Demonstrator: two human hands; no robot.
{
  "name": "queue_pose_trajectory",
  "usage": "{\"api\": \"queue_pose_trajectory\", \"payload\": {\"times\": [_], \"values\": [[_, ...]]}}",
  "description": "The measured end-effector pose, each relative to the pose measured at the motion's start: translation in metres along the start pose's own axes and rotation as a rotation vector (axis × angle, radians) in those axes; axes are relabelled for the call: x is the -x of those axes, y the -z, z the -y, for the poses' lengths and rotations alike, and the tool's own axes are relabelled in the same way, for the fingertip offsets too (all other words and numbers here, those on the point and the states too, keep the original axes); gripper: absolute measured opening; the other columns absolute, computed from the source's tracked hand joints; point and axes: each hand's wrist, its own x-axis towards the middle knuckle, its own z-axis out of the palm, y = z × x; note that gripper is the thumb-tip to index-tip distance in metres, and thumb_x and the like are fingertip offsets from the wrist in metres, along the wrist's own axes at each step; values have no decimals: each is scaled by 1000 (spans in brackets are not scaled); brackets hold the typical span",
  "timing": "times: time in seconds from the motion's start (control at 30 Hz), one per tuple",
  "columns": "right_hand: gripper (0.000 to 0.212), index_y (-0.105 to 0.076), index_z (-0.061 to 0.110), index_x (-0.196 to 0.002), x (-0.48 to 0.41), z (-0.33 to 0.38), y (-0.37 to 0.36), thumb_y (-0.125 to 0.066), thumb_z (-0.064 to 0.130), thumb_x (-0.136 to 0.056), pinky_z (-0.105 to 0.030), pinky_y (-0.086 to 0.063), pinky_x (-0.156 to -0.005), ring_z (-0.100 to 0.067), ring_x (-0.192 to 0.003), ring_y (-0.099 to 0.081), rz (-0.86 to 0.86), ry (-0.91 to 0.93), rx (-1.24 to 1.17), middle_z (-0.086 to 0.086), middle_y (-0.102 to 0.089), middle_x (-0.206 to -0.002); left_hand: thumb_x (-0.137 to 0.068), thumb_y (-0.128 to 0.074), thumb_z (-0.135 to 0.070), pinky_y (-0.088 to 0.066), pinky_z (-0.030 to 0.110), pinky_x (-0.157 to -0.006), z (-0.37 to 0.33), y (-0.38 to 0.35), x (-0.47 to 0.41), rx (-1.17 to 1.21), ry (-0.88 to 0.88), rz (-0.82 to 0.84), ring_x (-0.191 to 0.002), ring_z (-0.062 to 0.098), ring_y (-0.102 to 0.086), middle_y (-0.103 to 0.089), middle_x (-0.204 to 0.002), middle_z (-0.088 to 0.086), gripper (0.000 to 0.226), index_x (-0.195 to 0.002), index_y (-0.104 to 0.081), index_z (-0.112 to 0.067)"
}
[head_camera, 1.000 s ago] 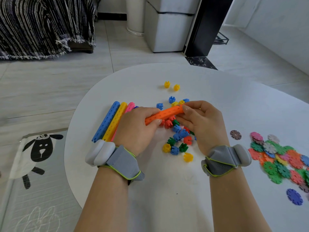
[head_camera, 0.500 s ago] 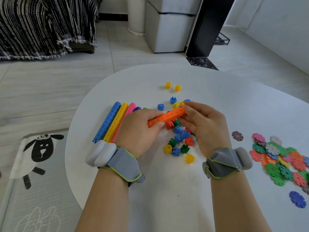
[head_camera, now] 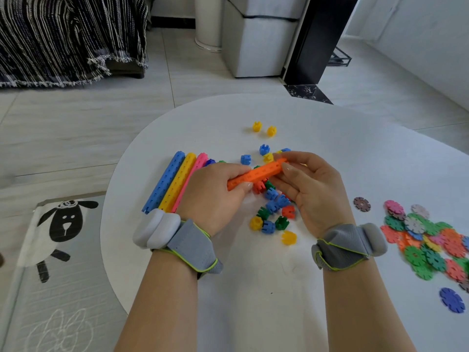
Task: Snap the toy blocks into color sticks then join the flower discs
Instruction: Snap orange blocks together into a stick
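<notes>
orange stick | blue stick | yellow stick | pink stick | white table | black-white striped blanket

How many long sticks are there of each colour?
Blue stick: 1
Yellow stick: 1
Pink stick: 1
Orange stick: 1, held by the left hand and right hand
Total: 4
A purple bit and a green bit peek out by the left hand; I cannot tell if they are sticks.
</notes>
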Motion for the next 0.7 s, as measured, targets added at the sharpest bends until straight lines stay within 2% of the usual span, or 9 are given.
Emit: {"api": "queue_pose_trajectory", "payload": {"times": [0.3,0.43,0.57,0.63,0.7], "values": [[20,-67,8,-95,1,2,-2,-49,-2,-94,-30,-58,-79,-23,-87,-71,11,-6,178,-9,-73,-92,-90,-58,-25,-30,15,-77,1,2,0,-55,-51,-22,-90,9,-50,-65,-104,-4,30,-119,-64,-27],[15,-67,11,-86,6,5,1,-58,-2,-89,-25,-58,-70,-20,-75,-72,68,6,357,-9,-73,-90,-87,-61,-20,-31,22,-91,8,3,-2,-99,-45,-25,-106,18,-51,-64,-110,-2,30,-117,-65,-26],[21,-67,23,-85,18,14,-4,-65,2,-85,-15,-52,-60,-6,-64,-68,163,66,489,2,-71,-81,-83,-54,-27,-32,32,-99,12,-2,-3,-150,-75,-97,-110,22,-49,-65,-113,-7,30,-109,-68,-28],[14,-67,29,-82,22,15,-7,-71,16,-81,-19,-52,-60,-5,-62,-65,190,81,590,6,-70,-77,-83,-58,-23,-31,33,-99,13,-3,-3,-184,-72,-136,-118,23,-44,-59,-124,-8,29,-109,-68,-30],[10,-67,29,-87,29,13,-10,-72,26,-78,-31,-58,-70,-11,-66,-67,186,69,712,4,-69,-78,-84,-63,-18,-30,36,-101,14,-4,1,-227,-36,-142,-124,25,-35,-46,-137,-6,32,-113,-66,-34]]}}
